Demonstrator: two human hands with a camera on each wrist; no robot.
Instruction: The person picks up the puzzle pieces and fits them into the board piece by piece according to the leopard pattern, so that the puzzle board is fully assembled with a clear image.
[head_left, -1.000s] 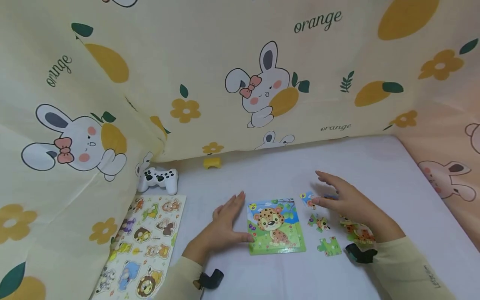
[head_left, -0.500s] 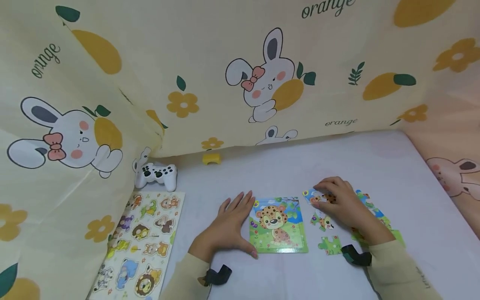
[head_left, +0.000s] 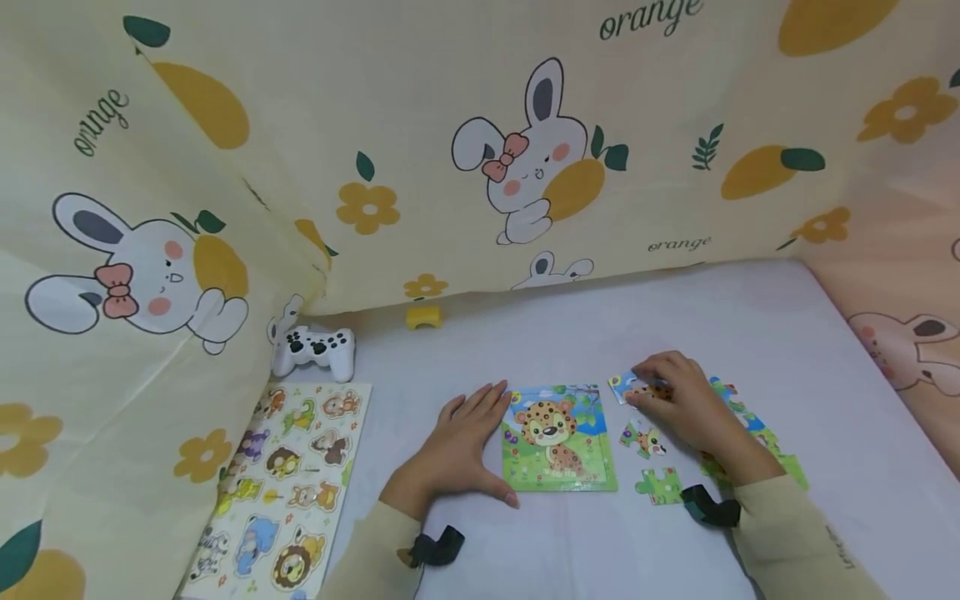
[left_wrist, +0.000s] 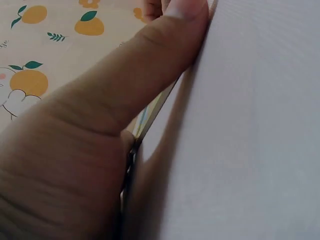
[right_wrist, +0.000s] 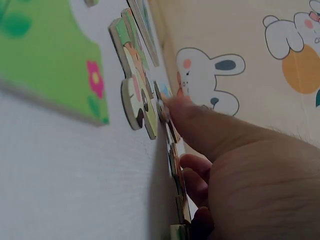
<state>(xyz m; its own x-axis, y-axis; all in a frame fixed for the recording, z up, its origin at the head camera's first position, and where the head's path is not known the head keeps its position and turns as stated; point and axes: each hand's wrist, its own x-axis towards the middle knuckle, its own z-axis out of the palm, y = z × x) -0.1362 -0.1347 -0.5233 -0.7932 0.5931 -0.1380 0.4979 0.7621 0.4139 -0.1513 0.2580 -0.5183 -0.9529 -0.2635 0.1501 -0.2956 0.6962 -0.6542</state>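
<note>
A square leopard picture board [head_left: 558, 437], mostly green and blue, lies flat in the middle of the table in the head view. Beside its left edge rests my left hand [head_left: 453, 450], fingers extended and thumb stretched out near the lower left corner. My right hand [head_left: 678, 398] pinches a blue jigsaw piece [head_left: 618, 387] with curled fingers and thumb; spotted orange artwork shows under the hand. In the right wrist view the thumb tip meets a piece's edge. Nearer me lie a face piece [head_left: 643, 439] and a green corner piece [head_left: 660, 486].
More jigsaw pieces [head_left: 761, 421] lie partly hidden beneath the right forearm. An animal puzzle board [head_left: 281, 492] occupies the left side. Behind it stand a white game controller [head_left: 315, 350] and a yellow block [head_left: 424, 317]. A printed curtain [head_left: 420, 125] borders the table.
The right hand has lowered and curled its fingers at the blue piece. The left hand has spread out along the leopard board, which has slid slightly away from me.
</note>
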